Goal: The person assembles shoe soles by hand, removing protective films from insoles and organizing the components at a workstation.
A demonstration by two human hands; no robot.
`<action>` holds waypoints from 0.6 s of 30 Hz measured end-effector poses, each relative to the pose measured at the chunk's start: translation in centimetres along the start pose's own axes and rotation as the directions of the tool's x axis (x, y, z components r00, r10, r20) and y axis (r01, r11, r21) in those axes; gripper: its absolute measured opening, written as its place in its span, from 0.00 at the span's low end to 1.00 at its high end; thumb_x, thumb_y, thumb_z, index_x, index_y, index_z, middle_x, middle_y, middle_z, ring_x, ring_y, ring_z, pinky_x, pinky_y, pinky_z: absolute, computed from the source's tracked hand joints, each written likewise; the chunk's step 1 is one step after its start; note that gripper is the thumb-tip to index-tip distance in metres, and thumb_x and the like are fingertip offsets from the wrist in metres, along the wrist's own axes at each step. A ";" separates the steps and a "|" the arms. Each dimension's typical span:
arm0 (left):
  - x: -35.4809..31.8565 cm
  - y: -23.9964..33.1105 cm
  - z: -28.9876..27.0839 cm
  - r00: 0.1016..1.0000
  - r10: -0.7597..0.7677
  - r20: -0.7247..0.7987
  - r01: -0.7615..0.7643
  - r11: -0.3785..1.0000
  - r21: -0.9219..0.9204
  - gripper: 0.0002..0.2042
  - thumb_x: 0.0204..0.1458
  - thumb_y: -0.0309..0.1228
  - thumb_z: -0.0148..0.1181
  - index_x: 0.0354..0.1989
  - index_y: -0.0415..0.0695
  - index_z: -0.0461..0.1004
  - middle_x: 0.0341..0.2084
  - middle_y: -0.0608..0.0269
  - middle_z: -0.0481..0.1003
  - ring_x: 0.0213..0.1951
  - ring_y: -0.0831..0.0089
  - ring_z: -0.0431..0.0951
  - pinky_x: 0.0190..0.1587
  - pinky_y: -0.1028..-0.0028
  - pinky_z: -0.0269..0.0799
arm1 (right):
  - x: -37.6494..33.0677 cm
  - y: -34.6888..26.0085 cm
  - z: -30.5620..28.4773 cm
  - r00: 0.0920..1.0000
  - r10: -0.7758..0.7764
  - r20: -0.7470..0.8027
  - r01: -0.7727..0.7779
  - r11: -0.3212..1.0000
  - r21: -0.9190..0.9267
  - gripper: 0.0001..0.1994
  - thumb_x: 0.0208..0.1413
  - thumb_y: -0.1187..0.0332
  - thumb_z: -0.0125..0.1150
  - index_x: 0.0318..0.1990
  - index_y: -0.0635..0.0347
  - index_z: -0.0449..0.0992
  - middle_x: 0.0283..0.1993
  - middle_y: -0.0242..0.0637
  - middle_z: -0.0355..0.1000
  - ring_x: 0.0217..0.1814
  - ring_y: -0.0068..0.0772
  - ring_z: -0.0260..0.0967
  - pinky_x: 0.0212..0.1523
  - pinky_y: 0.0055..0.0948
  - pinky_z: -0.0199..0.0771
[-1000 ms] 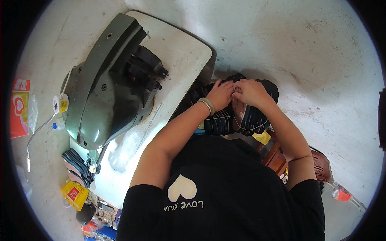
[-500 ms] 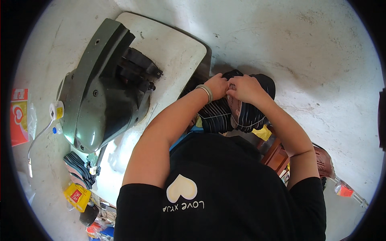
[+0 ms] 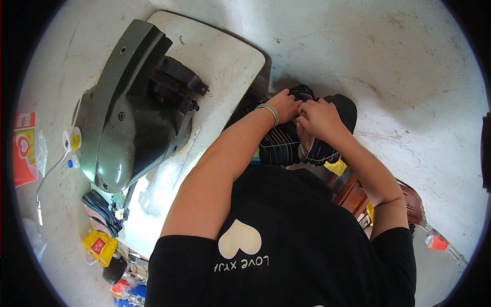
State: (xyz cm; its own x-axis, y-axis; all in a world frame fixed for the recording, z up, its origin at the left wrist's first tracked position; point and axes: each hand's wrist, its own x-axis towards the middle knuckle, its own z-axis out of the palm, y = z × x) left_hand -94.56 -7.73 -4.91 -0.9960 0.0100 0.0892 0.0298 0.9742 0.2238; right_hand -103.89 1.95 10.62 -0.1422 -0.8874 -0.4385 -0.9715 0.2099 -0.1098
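Observation:
Dark bundles of stacked, shoe-shaped pieces lie in front of my body; white string runs around them. My left hand (image 3: pixel 286 106), with a bangle at the wrist, is closed at the top of the left bundle (image 3: pixel 279 147). Fingers bent, my right hand (image 3: pixel 322 120) meets it over the right bundle (image 3: pixel 344 107), above a tan-faced piece (image 3: pixel 306 140). The fingertips of both hands almost touch. What they pinch is hidden by the fingers, perhaps string or an edge of a piece.
To the left a big dark green sewing machine (image 3: pixel 130 117) stands on a white worktable (image 3: pixel 225 48). Another stack of shoe-shaped pieces (image 3: pixel 99 210) sits near a yellow bag (image 3: pixel 101 245). A brown seat (image 3: pixel 411 204) with metal legs is at the right; a yellow item (image 3: pixel 336 167) shows beneath the bundles.
Both hands and the bundles have shifted slightly right in the picture. My left forearm has swung a little right. The fingers remain together at the bundles' tops.

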 end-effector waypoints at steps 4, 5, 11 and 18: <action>0.3 -2.5 -0.1 0.927 -0.202 0.316 0.156 0.974 0.165 0.10 0.58 0.40 0.51 0.44 0.53 0.73 0.37 0.65 0.81 0.45 0.68 0.79 0.49 0.61 0.63 | -3.6 -1.4 -0.8 0.962 -0.197 -0.187 0.215 0.974 0.077 0.10 0.46 0.61 0.68 0.36 0.49 0.77 0.39 0.28 0.73 0.49 0.39 0.69 0.42 0.43 0.65; 0.4 -2.9 -0.2 0.942 -0.100 0.320 0.065 0.991 0.119 0.13 0.58 0.41 0.52 0.48 0.52 0.71 0.39 0.66 0.80 0.45 0.66 0.79 0.49 0.59 0.63 | -3.8 -1.0 -1.1 0.981 -0.102 -0.163 0.118 0.988 0.096 0.10 0.46 0.61 0.67 0.36 0.49 0.77 0.39 0.28 0.73 0.49 0.38 0.68 0.41 0.43 0.65; 0.1 -0.7 -0.6 0.904 -0.348 0.250 0.362 0.932 -0.012 0.32 0.57 0.40 0.55 0.69 0.48 0.54 0.61 0.58 0.67 0.59 0.62 0.70 0.59 0.50 0.61 | -1.1 0.7 -1.4 0.985 -0.131 -0.115 0.142 0.985 0.096 0.18 0.44 0.58 0.69 0.43 0.52 0.78 0.47 0.33 0.71 0.53 0.42 0.66 0.47 0.42 0.69; -3.8 4.7 -1.1 0.984 -0.116 0.132 0.114 0.993 0.021 0.25 0.57 0.38 0.52 0.64 0.46 0.66 0.70 0.52 0.54 0.72 0.55 0.49 0.66 0.42 0.50 | -3.0 0.3 -1.3 0.969 -0.114 -0.220 0.141 0.984 0.112 0.20 0.40 0.60 0.70 0.44 0.51 0.80 0.51 0.35 0.71 0.51 0.44 0.68 0.47 0.41 0.75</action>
State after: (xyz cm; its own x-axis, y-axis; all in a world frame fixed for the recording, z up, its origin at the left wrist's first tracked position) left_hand -90.59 -3.46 -3.17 -0.9951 -0.0729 -0.0667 -0.0855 0.9736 0.2116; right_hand -103.96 4.18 13.06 -0.0687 -0.9739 -0.2163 -0.9545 0.1273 -0.2697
